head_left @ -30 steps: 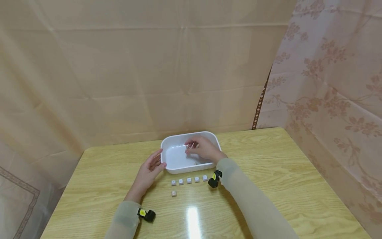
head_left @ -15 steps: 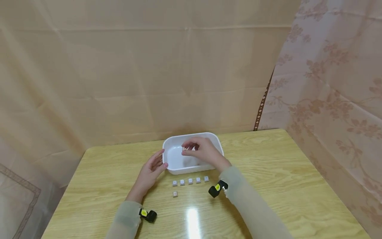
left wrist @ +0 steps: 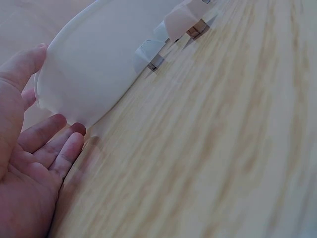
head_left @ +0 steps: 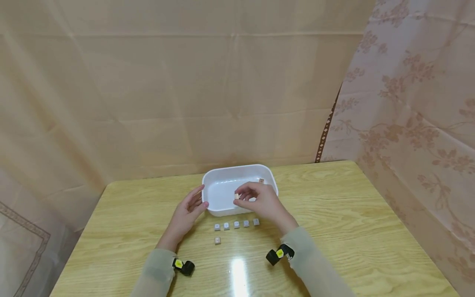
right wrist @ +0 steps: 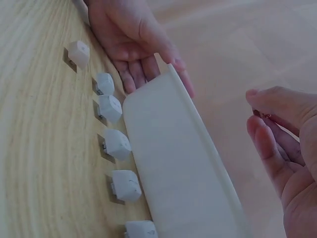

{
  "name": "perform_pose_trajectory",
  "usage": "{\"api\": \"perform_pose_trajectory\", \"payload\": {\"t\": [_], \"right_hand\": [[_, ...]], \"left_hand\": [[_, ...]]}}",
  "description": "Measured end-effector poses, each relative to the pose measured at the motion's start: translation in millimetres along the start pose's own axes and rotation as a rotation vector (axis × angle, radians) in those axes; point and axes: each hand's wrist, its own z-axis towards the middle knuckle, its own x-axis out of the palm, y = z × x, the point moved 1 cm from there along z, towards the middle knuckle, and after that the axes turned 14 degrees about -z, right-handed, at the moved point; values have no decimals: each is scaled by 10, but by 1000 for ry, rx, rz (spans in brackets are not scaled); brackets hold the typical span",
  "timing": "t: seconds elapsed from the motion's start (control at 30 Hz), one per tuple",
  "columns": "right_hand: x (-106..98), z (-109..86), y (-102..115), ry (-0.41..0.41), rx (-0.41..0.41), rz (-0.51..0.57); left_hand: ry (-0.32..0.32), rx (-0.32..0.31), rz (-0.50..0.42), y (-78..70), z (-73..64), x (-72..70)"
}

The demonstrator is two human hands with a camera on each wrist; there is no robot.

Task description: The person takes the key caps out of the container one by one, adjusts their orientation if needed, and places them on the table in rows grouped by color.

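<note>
A white rectangular tray point(head_left: 222, 212) stands near the far edge of the table. My left hand point(head_left: 187, 212) holds its left end, with thumb and forefinger at the rim point(right wrist: 171, 74) and the other fingers curled low by the wall. Over the tray's front right part, my right hand point(head_left: 264, 202) pinches a small pale keycap point(head_left: 236, 196) between thumb and fingertips; in the right wrist view the fingers mostly cover it. A brownish keycap point(head_left: 261, 180) shows inside the tray at the far right. Behind my right hand, part of the tray floor is hidden.
Several white keycaps point(head_left: 236, 225) form a row along the tray's front. One pinkish keycap point(head_left: 217, 240) sits by itself nearer me, below the row's left end. The wooden table point(head_left: 352, 227) meets a beige curtain point(head_left: 167, 82) behind and a flowered one point(head_left: 415, 123) at right.
My right hand has come from the middle of the tray toward its front right, carrying the keycap. The brownish keycap at the far right has come into sight. My left hand keeps its place.
</note>
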Motion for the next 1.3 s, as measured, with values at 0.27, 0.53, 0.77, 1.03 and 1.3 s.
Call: {"api": "perform_pose_trajectory", "payload": {"t": [0.27, 0.53, 0.77, 1.03, 1.3], "right_hand": [[29, -106, -79, 9, 38, 113], [14, -210, -153, -3, 75, 199], [-31, -265, -236, -17, 68, 212], [-87, -354, -309, -9, 77, 90], [23, -414, -187, 26, -51, 56]], "left_hand": [[5, -15, -2, -6, -7, -1], [-1, -12, -2, -20, 7, 22], [-8, -20, 8, -24, 6, 19], [-8, -20, 4, -21, -9, 21], [-16, -22, 14, -15, -11, 16]]}}
